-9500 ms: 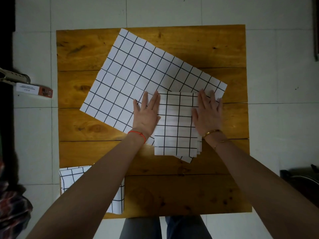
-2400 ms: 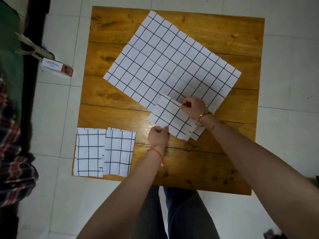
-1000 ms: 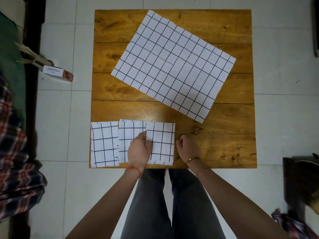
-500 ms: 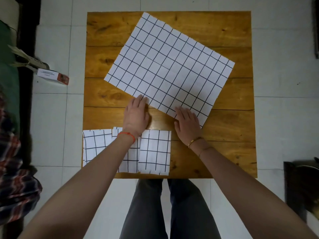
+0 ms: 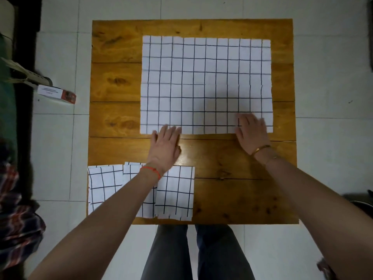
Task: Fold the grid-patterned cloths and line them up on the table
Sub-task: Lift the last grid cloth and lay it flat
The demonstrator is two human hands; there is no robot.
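A large white cloth with a black grid (image 5: 205, 77) lies flat and unfolded on the far half of the wooden table (image 5: 232, 188), its edges square to the table. My left hand (image 5: 164, 147) lies flat with its fingertips on the cloth's near edge, left of centre. My right hand (image 5: 251, 132) lies flat on the near right part of the cloth. Three folded grid cloths sit side by side at the near left corner: left one (image 5: 105, 186), middle one (image 5: 132, 169) mostly under my left forearm, right one (image 5: 175, 195).
A small white and red box (image 5: 57, 93) lies on the tiled floor left of the table. Plaid fabric (image 5: 16, 209) shows at the left frame edge. My legs are below the table's near edge. Bare wood shows at the table's near right.
The large cloth has turned from a slanted position to lie square with the table. Both hands moved outward along its near edge. Earlier, the third folded cloth was set beside the other two.
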